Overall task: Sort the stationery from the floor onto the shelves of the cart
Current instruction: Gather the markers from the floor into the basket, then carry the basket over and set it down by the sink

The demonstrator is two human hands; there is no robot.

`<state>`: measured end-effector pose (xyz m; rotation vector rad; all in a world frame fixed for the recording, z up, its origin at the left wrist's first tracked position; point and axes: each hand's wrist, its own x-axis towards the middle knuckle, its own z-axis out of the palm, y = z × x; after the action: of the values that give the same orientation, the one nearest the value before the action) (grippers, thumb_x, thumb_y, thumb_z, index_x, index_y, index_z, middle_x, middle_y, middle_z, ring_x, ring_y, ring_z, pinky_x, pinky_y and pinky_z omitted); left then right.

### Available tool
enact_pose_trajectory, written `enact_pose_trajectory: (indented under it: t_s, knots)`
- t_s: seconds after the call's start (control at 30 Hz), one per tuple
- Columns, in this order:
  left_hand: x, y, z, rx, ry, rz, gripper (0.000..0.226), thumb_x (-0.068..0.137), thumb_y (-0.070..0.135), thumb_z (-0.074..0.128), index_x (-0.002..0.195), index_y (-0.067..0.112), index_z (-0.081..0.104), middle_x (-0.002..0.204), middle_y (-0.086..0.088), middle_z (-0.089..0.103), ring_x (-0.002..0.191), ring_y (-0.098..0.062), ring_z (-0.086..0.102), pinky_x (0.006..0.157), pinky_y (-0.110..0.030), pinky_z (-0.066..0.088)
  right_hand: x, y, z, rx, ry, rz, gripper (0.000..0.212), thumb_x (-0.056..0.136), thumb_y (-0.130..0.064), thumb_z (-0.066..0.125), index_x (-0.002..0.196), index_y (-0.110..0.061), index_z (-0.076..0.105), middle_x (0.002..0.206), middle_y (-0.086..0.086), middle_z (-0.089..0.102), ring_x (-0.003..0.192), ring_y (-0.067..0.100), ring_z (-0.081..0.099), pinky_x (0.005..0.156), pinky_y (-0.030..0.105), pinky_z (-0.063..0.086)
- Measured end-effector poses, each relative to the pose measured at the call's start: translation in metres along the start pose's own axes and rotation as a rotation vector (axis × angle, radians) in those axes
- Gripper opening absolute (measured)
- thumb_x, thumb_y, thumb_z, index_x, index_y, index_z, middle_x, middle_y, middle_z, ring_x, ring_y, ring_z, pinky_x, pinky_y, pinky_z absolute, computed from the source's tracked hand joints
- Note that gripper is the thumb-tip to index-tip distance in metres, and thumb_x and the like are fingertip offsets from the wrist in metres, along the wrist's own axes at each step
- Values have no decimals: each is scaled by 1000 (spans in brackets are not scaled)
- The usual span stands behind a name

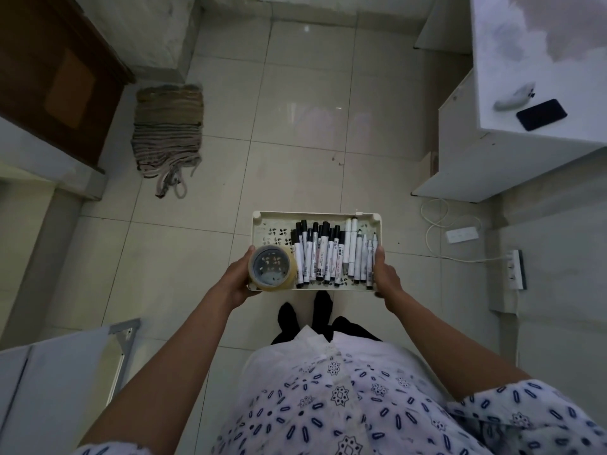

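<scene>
Holding a cream tray (262,221) above the tiled floor, the left hand (238,280) grips its near-left corner and the right hand (386,277) its right edge — fingers of both are hidden beneath. Inside the tray, a tape roll (272,268) sits at the left corner, with markers (331,254) packed beside it; their printed labels are unreadable.

Single head-worn wide-angle view, looking steeply down from standing height; tiled floor (295,110) well below, forearms reaching in from bottom edge.
</scene>
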<state>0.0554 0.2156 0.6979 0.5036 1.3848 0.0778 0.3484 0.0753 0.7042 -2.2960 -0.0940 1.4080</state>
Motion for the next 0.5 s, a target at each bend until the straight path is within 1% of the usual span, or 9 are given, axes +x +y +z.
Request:
enact_pose_trajectory:
  t_s: [0.03, 0.07, 0.1, 0.13, 0.23, 0.33, 0.4, 0.47, 0.5]
  knots:
    - [1, -2, 1, -41, -34, 0, 59, 94, 67, 44, 127, 22, 61, 122, -3, 68, 116, -25, 62, 98, -43, 51, 1, 0, -1, 44, -29, 24, 95, 89, -80, 17, 146, -9, 44, 144, 17, 49, 121, 34, 53, 89, 46, 54]
    - [3, -4, 1, -88, -61, -4, 62, 94, 70, 36, 126, 22, 61, 121, -2, 68, 116, -24, 62, 94, -40, 52, 3, 0, -2, 107, -69, 42, 96, 88, -82, 19, 146, -11, 44, 144, 16, 50, 122, 33, 54, 92, 47, 54]
    - [4, -6, 2, -128, -76, -7, 64, 94, 71, 32, 124, 22, 61, 120, -2, 68, 117, -23, 61, 93, -39, 51, 5, 0, -3, 171, -114, 46, 94, 86, -83, 22, 146, -15, 46, 144, 14, 52, 124, 33, 55, 100, 50, 50]
    - [6, -8, 3, -156, -82, -3, 65, 95, 72, 29, 120, 22, 62, 119, -2, 68, 116, -23, 61, 95, -39, 50, 7, -1, -4, 224, -157, 41, 91, 86, -84, 23, 144, -19, 50, 142, 13, 55, 123, 32, 57, 105, 51, 46]
    - [11, -12, 12, -188, -69, 70, 67, 95, 71, 30, 115, 19, 68, 120, -8, 70, 116, -25, 63, 100, -42, 48, 11, -2, -4, 292, -209, 38, 86, 83, -85, 30, 139, -26, 55, 136, 10, 61, 120, 30, 60, 109, 52, 42]
    - [17, -11, 19, -176, -27, 171, 63, 96, 66, 38, 121, 15, 67, 119, -10, 71, 116, -28, 64, 96, -42, 51, 16, -2, -3, 299, -183, 45, 87, 81, -84, 38, 143, -25, 51, 141, 10, 57, 126, 31, 56, 110, 53, 40]
    - [23, -14, 19, -178, -16, 176, 59, 97, 62, 42, 119, 14, 68, 119, -10, 71, 118, -29, 63, 100, -45, 50, 19, -3, -3, 317, -191, 48, 86, 81, -83, 41, 142, -24, 52, 140, 10, 57, 124, 29, 58, 110, 53, 41]
    - [28, -16, 19, -195, -31, 149, 62, 97, 62, 42, 119, 10, 67, 121, -12, 69, 120, -31, 60, 108, -49, 44, 21, -5, -2, 323, -226, 42, 84, 81, -83, 41, 140, -26, 55, 137, 9, 61, 121, 28, 60, 110, 52, 41]
    - [29, -17, 19, -202, -47, 145, 64, 97, 62, 41, 118, 8, 67, 120, -13, 68, 119, -31, 60, 110, -50, 42, 22, -5, -2, 317, -232, 40, 85, 80, -84, 42, 140, -26, 55, 138, 9, 60, 123, 27, 59, 112, 52, 39]
